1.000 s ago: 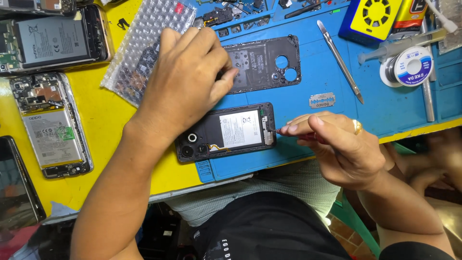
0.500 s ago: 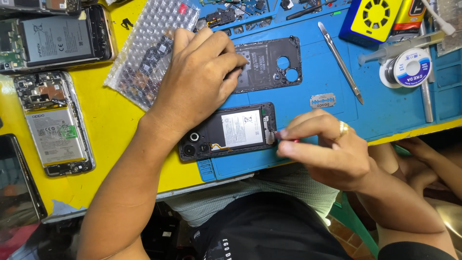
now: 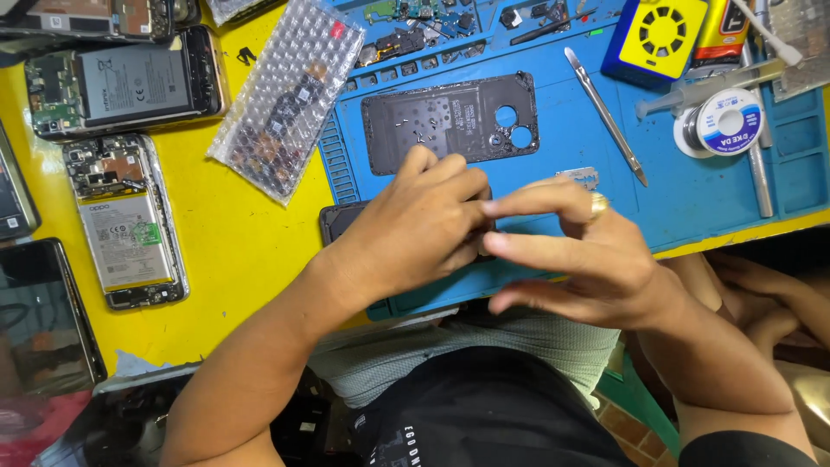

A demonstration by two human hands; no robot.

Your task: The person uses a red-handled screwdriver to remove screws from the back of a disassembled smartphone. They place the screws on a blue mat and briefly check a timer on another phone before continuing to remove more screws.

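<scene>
The opened phone (image 3: 339, 221) lies on the near edge of the blue work mat (image 3: 692, 199), almost wholly covered by both hands; only its dark left end shows. The left hand (image 3: 415, 229) presses down on it with fingers curled over its top. The right hand (image 3: 575, 255) meets it from the right, fingers stretched out and spread, a ring on 1; whether it pinches anything, I cannot tell. Just beyond lies a black back cover (image 3: 450, 121). A bubble-wrap pouch (image 3: 290, 95) holding dark small parts rests on the yellow table (image 3: 242, 259), and 2 more opened phones (image 3: 125, 220) lie left.
</scene>
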